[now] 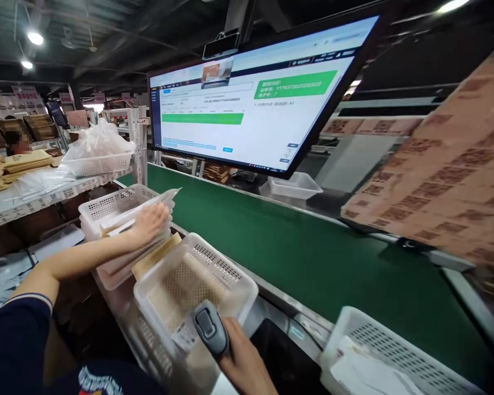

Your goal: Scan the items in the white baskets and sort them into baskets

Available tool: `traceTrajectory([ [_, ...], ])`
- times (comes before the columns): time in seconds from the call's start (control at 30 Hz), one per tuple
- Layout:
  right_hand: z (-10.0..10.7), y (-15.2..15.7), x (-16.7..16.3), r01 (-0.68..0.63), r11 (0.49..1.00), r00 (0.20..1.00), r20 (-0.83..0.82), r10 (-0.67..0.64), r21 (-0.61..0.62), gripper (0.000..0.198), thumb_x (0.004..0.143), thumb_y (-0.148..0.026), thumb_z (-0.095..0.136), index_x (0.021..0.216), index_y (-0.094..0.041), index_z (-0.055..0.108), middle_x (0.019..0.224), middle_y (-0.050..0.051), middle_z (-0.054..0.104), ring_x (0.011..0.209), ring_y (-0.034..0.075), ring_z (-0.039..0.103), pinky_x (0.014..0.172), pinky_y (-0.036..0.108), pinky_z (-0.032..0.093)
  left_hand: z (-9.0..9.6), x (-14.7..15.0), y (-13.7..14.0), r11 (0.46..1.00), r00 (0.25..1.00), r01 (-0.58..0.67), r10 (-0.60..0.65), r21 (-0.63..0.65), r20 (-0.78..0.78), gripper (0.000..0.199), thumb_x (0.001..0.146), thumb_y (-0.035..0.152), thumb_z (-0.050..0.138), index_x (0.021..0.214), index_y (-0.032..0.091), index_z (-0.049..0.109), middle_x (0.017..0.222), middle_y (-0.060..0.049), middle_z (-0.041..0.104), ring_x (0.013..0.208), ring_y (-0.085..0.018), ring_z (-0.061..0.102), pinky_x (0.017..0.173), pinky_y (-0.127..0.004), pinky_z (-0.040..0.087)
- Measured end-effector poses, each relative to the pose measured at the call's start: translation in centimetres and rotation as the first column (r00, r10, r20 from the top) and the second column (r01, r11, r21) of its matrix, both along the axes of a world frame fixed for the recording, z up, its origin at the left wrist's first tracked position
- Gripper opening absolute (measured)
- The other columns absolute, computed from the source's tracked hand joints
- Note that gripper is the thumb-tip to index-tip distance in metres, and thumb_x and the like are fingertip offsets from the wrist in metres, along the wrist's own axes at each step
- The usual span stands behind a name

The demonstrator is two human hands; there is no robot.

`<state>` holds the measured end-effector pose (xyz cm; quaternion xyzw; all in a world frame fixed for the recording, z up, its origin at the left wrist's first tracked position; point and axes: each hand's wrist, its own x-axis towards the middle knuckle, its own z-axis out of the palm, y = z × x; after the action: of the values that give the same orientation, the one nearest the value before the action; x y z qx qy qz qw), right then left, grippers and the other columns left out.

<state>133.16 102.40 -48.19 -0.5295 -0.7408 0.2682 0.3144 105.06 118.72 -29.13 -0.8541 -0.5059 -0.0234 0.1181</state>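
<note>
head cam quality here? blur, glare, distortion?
Head view: printed cardboard at right is motion-blurred; the monitor is bright and its text unreadable; edges bow, wide-angle. The left hand on the packets and the right hand gripping the scanner are fairly sharp.

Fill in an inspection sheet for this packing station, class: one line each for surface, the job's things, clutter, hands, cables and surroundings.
Surface: green conveyor belt runs past a metal bench edge, bare in the middle.
Job's things: handheld scanner; white basket in front of it; flat white packets stacked in a second basket further left.
Clutter: another white basket with white packets at lower right; small tray under the screen.
Hands: left hand lies flat on the packets; right hand grips the scanner.
Cables: nothing seen.
Surroundings: large monitor showing green bars; printed cardboard at right, blurred; shelf with bagged goods at left; another person further back; ceiling lights.
</note>
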Motion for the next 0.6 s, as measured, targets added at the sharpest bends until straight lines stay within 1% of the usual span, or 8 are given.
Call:
traceTrajectory([
  [0.1,1.3,0.6,0.9,-0.031,0.996,0.995,-0.089,0.038,0.082,0.043,0.091,-0.023,0.058,0.133,-0.022,0.069,0.126,0.014,0.066,0.112,0.031,0.074,0.094,0.042,0.063,5.7,-1.8,2.6,0.973,0.973,-0.232,0.232,-0.02,0.005,0.043,0.101,0.009,0.052,0.137,0.007,0.075,0.136,-0.029,0.074,0.134,-0.044,0.069,0.112,-0.056,0.055],
  [0.17,3.0,1.0,1.0,-0.025,0.979,0.986,-0.159,0.058,0.204,0.047,0.092,-0.022,0.06,0.139,-0.02,0.067,0.133,0.017,0.064,0.121,0.031,0.071,0.103,0.044,0.062,9.1,-3.2,4.0,0.953,0.956,-0.292,0.293,-0.079,0.0,0.028,0.092,0.008,0.066,0.116,0.008,0.081,0.113,-0.025,0.08,0.113,-0.042,0.076,0.099,-0.049,0.06],
  [0.23,5.0,1.4,1.0,0.006,0.948,0.978,-0.2,0.061,0.319,0.044,0.092,-0.025,0.066,0.136,-0.019,0.068,0.131,0.018,0.064,0.121,0.033,0.07,0.102,0.045,0.062,12.2,-4.7,4.5,0.95,0.952,-0.302,0.304,-0.077,0.026,0.025,0.088,0.01,0.073,0.112,0.013,0.082,0.112,-0.019,0.081,0.111,-0.039,0.075,0.096,-0.044,0.059],
  [0.3,7.1,1.9,1.1,0.043,0.921,0.975,-0.216,0.046,0.388,0.037,0.093,-0.031,0.07,0.129,-0.019,0.07,0.127,0.017,0.066,0.113,0.032,0.071,0.095,0.043,0.064,15.2,-6.3,4.0,0.971,0.956,-0.237,0.241,-0.046,0.165,0.021,0.088,0.016,0.076,0.108,0.015,0.081,0.106,-0.012,0.081,0.105,-0.032,0.073,0.092,-0.036,0.058],
  [0.37,9.3,2.4,1.4,0.075,0.902,0.974,-0.227,0.026,0.426,0.034,0.094,-0.038,0.073,0.124,-0.02,0.072,0.121,0.015,0.067,0.106,0.031,0.072,0.09,0.041,0.064,18.0,-7.8,2.8,0.991,0.907,-0.114,0.135,-0.076,0.398,0.013,0.087,0.025,0.079,0.095,0.015,0.079,0.088,-0.004,0.076,0.087,-0.023,0.069,0.079,-0.028,0.055],
  [0.43,11.3,2.9,1.7,0.094,0.884,0.97,-0.243,0.022,0.457,0.034,0.094,-0.043,0.074,0.12,-0.021,0.073,0.116,0.013,0.069,0.101,0.029,0.073,0.087,0.039,0.064,20.3,-8.7,1.1,0.989,0.779,0.021,0.076,-0.147,0.622,0.019,0.085,0.033,0.08,0.088,0.015,0.076,0.078,0.0,0.07,0.074,-0.018,0.064,0.066,-0.024,0.051],
  [0.5,12.9,3.4,1.9,0.115,0.881,0.966,-0.258,0.009,0.459,0.034,0.092,-0.045,0.074,0.116,-0.021,0.073,0.11,0.012,0.07,0.095,0.028,0.073,0.083,0.037,0.063,21.8,-8.7,-0.4,0.977,0.648,0.11,0.069,-0.182,0.759,0.022,0.079,0.034,0.082,0.087,0.015,0.077,0.08,-0.001,0.07,0.072,-0.017,0.064,0.061,-0.023,0.05],
  [0.6,14.3,3.7,2.2,0.196,0.891,0.951,-0.301,-0.071,0.409,0.033,0.088,-0.047,0.075,0.109,-0.021,0.073,0.104,0.01,0.073,0.089,0.026,0.073,0.082,0.037,0.063,22.0,-7.7,-1.8,0.958,0.491,0.214,0.061,-0.188,0.869,0.024,0.067,0.032,0.086,0.081,0.017,0.074,0.078,0.0,0.071,0.068,-0.017,0.065,0.061,-0.025,0.053],
])
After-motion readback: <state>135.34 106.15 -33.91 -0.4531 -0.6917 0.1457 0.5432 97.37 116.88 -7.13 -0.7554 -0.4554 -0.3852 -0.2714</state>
